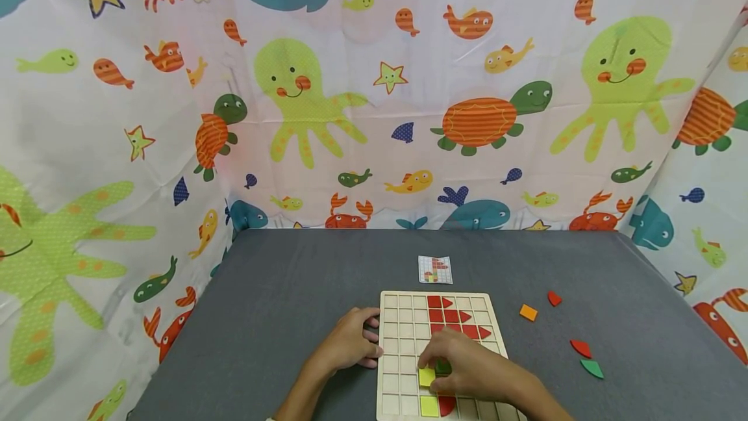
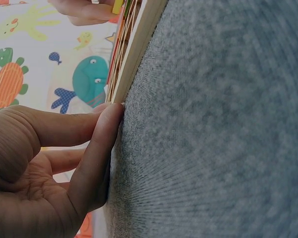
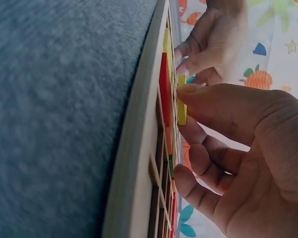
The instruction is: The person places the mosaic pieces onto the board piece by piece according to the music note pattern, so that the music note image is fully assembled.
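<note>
My right hand (image 1: 467, 366) pinches a yellow square tile (image 1: 426, 377) between thumb and finger, just over the lower middle of a wooden grid board (image 1: 390, 347). In the right wrist view the yellow tile stands edge-on by the thumb, its lower side near the grid. Beside the board's left edge, my left hand (image 1: 347, 340) touches the rim with its fingertips. Another yellow square (image 1: 429, 406) and a red rounded piece (image 1: 447, 405) sit in the grid below. A green piece (image 1: 443, 366) shows partly under the right fingers. Rows of red pieces (image 1: 452, 316) fill cells higher up.
Behind the board lies a small printed pattern card (image 1: 435, 270). To the right are loose pieces: an orange square (image 1: 528, 312), a small red piece (image 1: 554, 298), a red curved piece (image 1: 581, 348) and a green one (image 1: 592, 369). A patterned curtain (image 1: 350, 102) hangs behind the grey table (image 1: 280, 304).
</note>
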`<state>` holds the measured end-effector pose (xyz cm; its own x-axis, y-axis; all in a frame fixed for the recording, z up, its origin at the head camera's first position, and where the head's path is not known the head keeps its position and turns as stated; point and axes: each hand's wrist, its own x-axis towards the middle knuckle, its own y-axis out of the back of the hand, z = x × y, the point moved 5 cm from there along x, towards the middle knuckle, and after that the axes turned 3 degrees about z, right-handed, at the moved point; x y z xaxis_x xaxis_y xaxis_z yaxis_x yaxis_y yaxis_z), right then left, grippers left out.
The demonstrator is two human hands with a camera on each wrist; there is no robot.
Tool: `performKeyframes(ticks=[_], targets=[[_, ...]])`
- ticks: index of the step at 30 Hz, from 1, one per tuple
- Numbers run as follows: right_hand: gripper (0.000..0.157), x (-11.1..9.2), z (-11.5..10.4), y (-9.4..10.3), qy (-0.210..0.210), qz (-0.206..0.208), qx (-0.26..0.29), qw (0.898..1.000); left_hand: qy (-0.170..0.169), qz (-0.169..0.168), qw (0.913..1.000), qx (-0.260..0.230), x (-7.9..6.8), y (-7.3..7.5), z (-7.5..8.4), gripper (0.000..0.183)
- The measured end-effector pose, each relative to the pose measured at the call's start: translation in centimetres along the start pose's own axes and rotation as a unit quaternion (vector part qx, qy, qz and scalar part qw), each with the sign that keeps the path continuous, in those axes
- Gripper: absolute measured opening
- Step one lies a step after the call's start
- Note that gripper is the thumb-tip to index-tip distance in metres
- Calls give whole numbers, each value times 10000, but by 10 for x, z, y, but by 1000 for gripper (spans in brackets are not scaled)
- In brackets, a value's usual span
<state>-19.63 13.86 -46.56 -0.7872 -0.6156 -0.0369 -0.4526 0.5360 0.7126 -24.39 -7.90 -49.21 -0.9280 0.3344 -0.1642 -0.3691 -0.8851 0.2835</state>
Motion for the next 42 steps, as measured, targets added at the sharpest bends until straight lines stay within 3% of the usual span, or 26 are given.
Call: performKeyframes(ticks=[31, 38, 42], targets=[[18, 2, 1, -4, 65, -160, -97, 9998, -3, -18, 10000, -7, -1, 0, 2, 78], [21, 0, 6, 3, 62, 30, 406, 9992, -34, -29, 10000, -7, -1, 0, 1, 78], [20, -2, 12, 14, -40, 300, 361, 9989, -19, -29, 10000, 5, -1, 0, 1, 77]])
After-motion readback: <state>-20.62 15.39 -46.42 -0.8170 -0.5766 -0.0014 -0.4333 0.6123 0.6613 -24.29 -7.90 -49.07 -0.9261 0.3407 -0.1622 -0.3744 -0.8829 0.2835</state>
